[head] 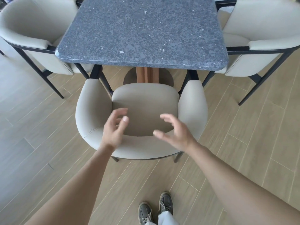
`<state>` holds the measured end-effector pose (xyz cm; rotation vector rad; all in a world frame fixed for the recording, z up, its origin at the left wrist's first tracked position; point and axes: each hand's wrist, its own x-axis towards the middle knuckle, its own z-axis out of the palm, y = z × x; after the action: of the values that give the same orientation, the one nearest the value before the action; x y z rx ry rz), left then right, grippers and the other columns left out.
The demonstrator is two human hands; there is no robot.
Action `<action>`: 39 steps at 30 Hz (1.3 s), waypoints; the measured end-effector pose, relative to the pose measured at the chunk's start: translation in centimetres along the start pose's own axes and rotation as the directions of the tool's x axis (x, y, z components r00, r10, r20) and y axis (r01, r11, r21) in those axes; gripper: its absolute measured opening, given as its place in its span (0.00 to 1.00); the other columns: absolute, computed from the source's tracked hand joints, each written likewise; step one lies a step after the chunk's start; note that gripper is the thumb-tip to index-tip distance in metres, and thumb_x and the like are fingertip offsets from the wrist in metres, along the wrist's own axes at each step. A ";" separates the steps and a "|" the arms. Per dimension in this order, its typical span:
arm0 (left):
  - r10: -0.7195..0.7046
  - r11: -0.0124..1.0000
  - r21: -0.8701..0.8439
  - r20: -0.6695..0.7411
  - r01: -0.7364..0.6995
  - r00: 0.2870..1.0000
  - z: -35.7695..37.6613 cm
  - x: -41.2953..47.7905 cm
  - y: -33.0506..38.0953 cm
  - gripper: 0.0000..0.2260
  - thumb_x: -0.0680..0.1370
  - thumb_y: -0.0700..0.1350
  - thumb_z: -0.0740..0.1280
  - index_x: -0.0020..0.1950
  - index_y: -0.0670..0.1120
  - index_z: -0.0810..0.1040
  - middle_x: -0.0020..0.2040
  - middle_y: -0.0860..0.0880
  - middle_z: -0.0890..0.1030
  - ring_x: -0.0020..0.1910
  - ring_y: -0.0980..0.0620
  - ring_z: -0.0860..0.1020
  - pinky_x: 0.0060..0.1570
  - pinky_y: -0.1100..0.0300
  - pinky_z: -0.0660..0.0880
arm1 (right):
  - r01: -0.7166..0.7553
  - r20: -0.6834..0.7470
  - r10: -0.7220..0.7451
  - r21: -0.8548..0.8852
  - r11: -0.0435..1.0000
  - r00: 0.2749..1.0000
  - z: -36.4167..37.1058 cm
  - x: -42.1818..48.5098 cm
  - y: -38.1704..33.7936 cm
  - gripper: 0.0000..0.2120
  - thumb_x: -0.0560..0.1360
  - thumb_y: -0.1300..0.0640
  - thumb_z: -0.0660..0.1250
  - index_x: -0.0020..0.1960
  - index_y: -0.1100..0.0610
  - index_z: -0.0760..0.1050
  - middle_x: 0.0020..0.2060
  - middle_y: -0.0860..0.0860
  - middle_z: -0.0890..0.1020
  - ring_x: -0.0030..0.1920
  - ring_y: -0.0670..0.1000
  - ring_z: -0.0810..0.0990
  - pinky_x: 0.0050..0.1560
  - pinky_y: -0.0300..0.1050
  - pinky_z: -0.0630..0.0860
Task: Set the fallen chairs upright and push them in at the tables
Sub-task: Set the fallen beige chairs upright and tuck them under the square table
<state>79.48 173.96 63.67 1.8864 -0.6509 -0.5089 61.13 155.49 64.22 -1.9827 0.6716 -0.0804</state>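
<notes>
A beige padded armchair (142, 98) with dark metal legs stands upright on the floor, facing the near edge of a blue-grey speckled table (142, 33). Its armrest ends reach just under the table edge, while most of the seat is outside it. My left hand (114, 129) hovers over the curved backrest with fingers loosely spread and holds nothing. My right hand (174, 132) hovers over the backrest to the right, fingers also spread and empty. Both hands are blurred.
Two more beige armchairs stand upright at the table's sides, one left (30, 34) and one right (263, 38). The table has a wooden pedestal (145, 74) on a round base. Wood-look floor tiles (40, 143) surround everything. My shoes (155, 208) are behind the chair.
</notes>
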 end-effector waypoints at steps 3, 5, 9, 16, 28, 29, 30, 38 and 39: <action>-0.029 0.960 -0.279 -0.135 -0.010 0.990 -0.6 0.8 5.0 0.27 0.77 0.71 0.55 0.69 0.60 0.76 0.69 0.51 0.81 0.67 0.47 0.82 0.70 0.42 0.76 | 0.124 -0.248 -0.057 0.260 0.958 0.967 -3.3 0.2 -4.4 0.37 0.69 0.33 0.71 0.72 0.53 0.75 0.69 0.47 0.80 0.71 0.47 0.78 0.77 0.53 0.72; 0.064 0.920 -0.374 -0.158 -0.120 0.985 -1.4 1.0 10.0 0.27 0.78 0.72 0.56 0.71 0.60 0.74 0.70 0.52 0.81 0.69 0.48 0.82 0.75 0.41 0.74 | 0.273 -0.363 -0.150 0.318 0.908 0.920 -6.5 -0.4 -8.7 0.34 0.72 0.35 0.72 0.70 0.54 0.75 0.69 0.51 0.80 0.72 0.50 0.79 0.77 0.56 0.71; 0.351 0.787 -0.473 -0.184 -0.396 0.918 -2.9 -0.5 20.5 0.33 0.75 0.80 0.62 0.72 0.60 0.73 0.71 0.53 0.81 0.73 0.44 0.80 0.73 0.50 0.73 | 0.586 -0.545 -0.380 0.271 0.764 0.747 -12.5 -4.4 -17.0 0.37 0.76 0.29 0.68 0.71 0.56 0.72 0.70 0.56 0.80 0.73 0.54 0.79 0.76 0.52 0.72; 0.581 0.705 -0.451 -0.077 -0.548 0.810 -0.3 -4.0 31.8 0.38 0.75 0.80 0.59 0.74 0.54 0.68 0.75 0.45 0.75 0.78 0.38 0.74 0.80 0.40 0.68 | 0.660 -0.582 -0.470 0.162 0.733 0.664 -19.5 -12.3 -21.9 0.44 0.76 0.27 0.66 0.72 0.63 0.68 0.71 0.61 0.77 0.75 0.60 0.76 0.78 0.54 0.70; 0.669 0.631 -0.544 0.020 -0.553 0.743 18.6 -2.9 42.0 0.36 0.76 0.79 0.60 0.74 0.54 0.70 0.75 0.48 0.76 0.78 0.39 0.74 0.78 0.44 0.70 | 0.692 -0.705 -0.449 0.082 0.717 0.549 -35.9 -18.0 -10.7 0.42 0.79 0.30 0.66 0.73 0.66 0.68 0.71 0.65 0.76 0.74 0.63 0.76 0.77 0.60 0.70; 0.668 0.626 -0.550 0.013 -0.553 0.744 20.7 -2.6 42.7 0.37 0.76 0.79 0.60 0.74 0.53 0.70 0.75 0.47 0.76 0.78 0.39 0.74 0.78 0.43 0.70 | 0.692 -0.712 -0.445 0.080 0.718 0.544 -37.7 -18.1 -9.3 0.42 0.79 0.30 0.66 0.73 0.65 0.68 0.71 0.65 0.77 0.74 0.62 0.76 0.77 0.61 0.70; 0.669 0.621 -0.557 0.009 -0.552 0.743 22.9 -2.2 43.5 0.38 0.76 0.79 0.60 0.74 0.53 0.69 0.75 0.46 0.76 0.78 0.39 0.74 0.78 0.43 0.69 | 0.693 -0.717 -0.444 0.076 0.717 0.538 -39.6 -18.2 -8.1 0.42 0.79 0.30 0.66 0.73 0.65 0.68 0.71 0.64 0.77 0.74 0.62 0.77 0.77 0.61 0.71; 0.675 0.607 -0.560 -0.010 -0.563 0.737 35.3 0.7 50.5 0.35 0.76 0.78 0.60 0.74 0.56 0.71 0.74 0.52 0.78 0.78 0.40 0.74 0.78 0.43 0.70 | 0.688 -0.698 -0.453 0.078 0.722 0.555 -53.2 -18.0 -2.2 0.41 0.78 0.29 0.66 0.73 0.63 0.69 0.70 0.61 0.78 0.74 0.63 0.77 0.77 0.64 0.70; 0.671 0.610 -0.560 -0.010 -0.560 0.741 36.5 1.2 51.0 0.35 0.76 0.78 0.60 0.74 0.56 0.71 0.74 0.52 0.78 0.78 0.40 0.74 0.79 0.43 0.70 | 0.689 -0.695 -0.455 0.079 0.721 0.556 -54.6 -17.4 -1.5 0.41 0.78 0.29 0.66 0.73 0.63 0.69 0.70 0.62 0.77 0.74 0.63 0.77 0.77 0.65 0.70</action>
<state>47.51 131.37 96.88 0.9797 -1.1192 -0.3641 28.93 120.83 96.58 -1.7215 0.3204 -1.2670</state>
